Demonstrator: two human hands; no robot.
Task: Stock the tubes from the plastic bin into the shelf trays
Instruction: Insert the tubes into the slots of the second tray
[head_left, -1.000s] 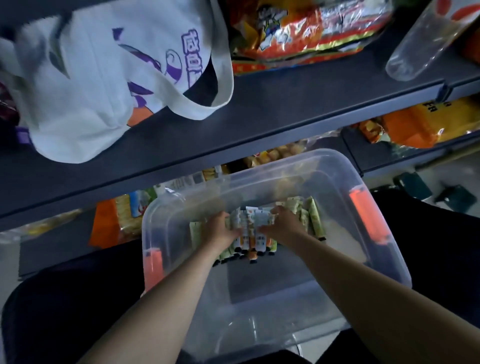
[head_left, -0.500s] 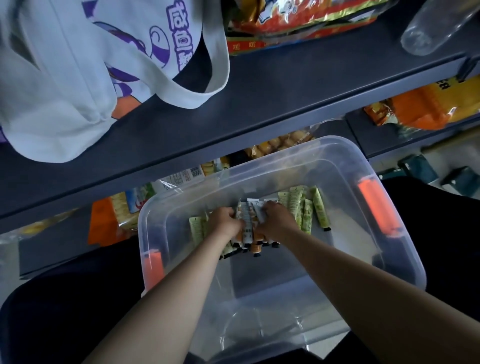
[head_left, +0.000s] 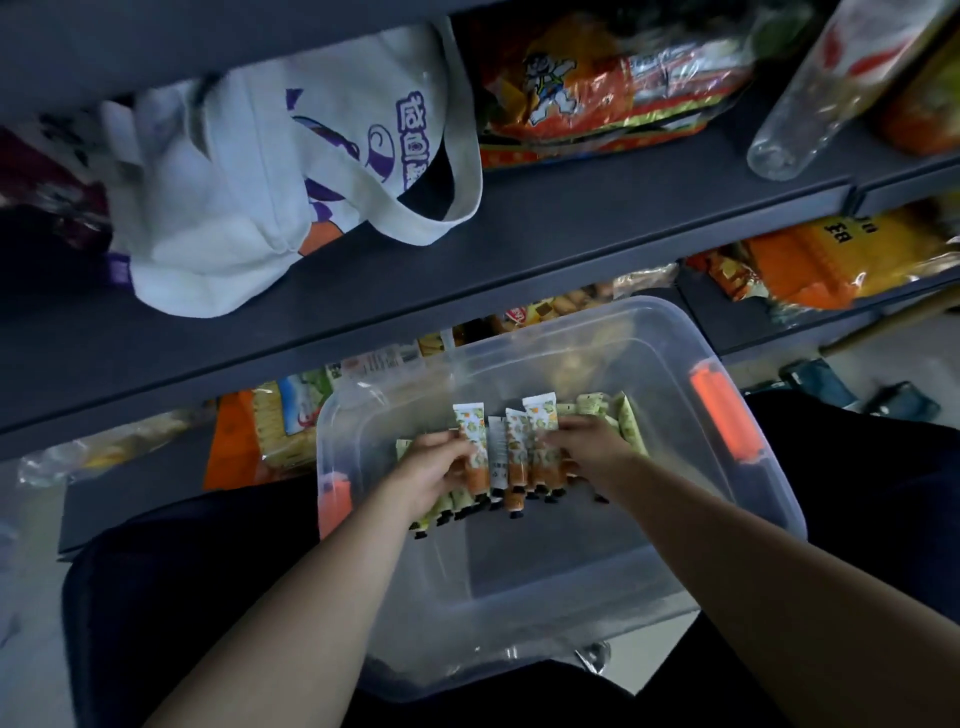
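Note:
A clear plastic bin (head_left: 769, 499) with orange latches rests on my lap below the shelves. Inside it lies a row of small tubes with black caps. My left hand (head_left: 431, 473) and my right hand (head_left: 592, 452) press from both sides on a bunch of orange-and-white tubes (head_left: 514, 447), which is lifted slightly above the rest. Green tubes (head_left: 626, 415) lie behind my right hand, and more green ones (head_left: 441, 506) show under my left hand. No shelf tray is recognisable in view.
A dark shelf board (head_left: 519, 244) runs above the bin, carrying a white tote bag (head_left: 249, 208), an orange snack pack (head_left: 597, 88) and a clear bottle (head_left: 815, 104). Snack packets (head_left: 831, 260) fill the lower shelf at right and left.
Both hands have closed in on the orange tubes and raised the bunch a little from the bin floor. The camera has tilted upward, showing more of the shelf.

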